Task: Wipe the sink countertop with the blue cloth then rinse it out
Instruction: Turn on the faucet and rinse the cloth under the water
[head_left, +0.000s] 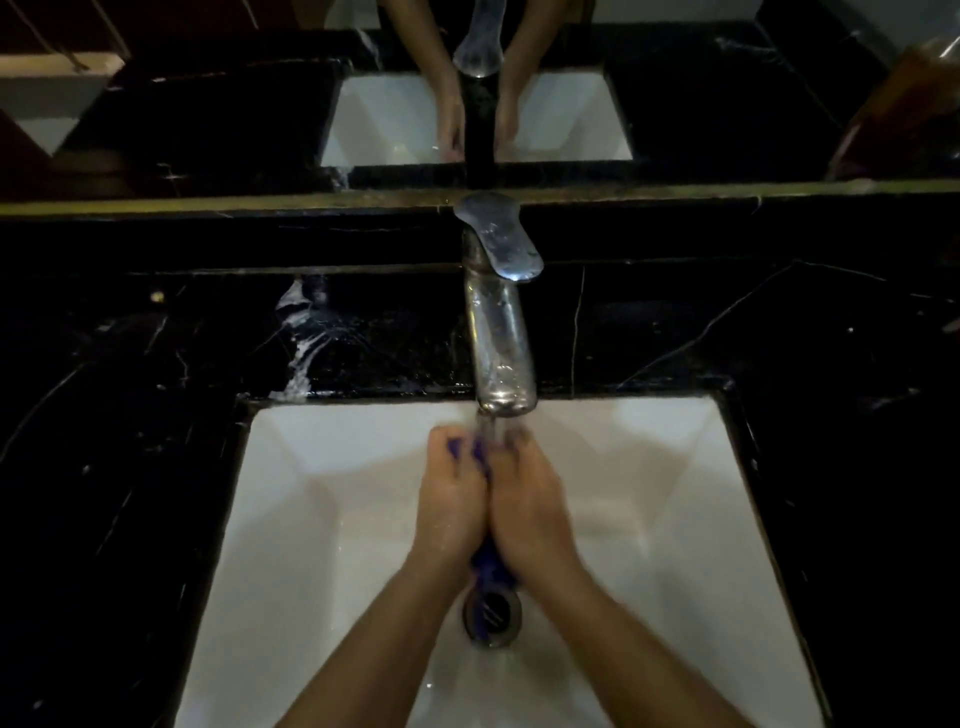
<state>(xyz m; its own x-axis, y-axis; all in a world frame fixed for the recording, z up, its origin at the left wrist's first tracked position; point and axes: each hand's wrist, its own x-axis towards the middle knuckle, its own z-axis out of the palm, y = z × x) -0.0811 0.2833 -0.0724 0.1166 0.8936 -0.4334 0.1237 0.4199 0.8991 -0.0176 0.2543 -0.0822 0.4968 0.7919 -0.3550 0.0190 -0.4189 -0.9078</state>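
The blue cloth (482, 564) is squeezed between my 2 palms over the white sink (322, 519), under the running tap (501, 343) (only slivers show). My left hand (451, 501) and right hand (527, 501) both clamp it; black counter (130, 415) surrounds.

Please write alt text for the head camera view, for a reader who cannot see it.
Both hands, left hand and right hand, squeeze a blue cloth under water running from a chrome faucet into a white sink. Black marble countertop surrounds it, wet behind the basin, below a mirror.
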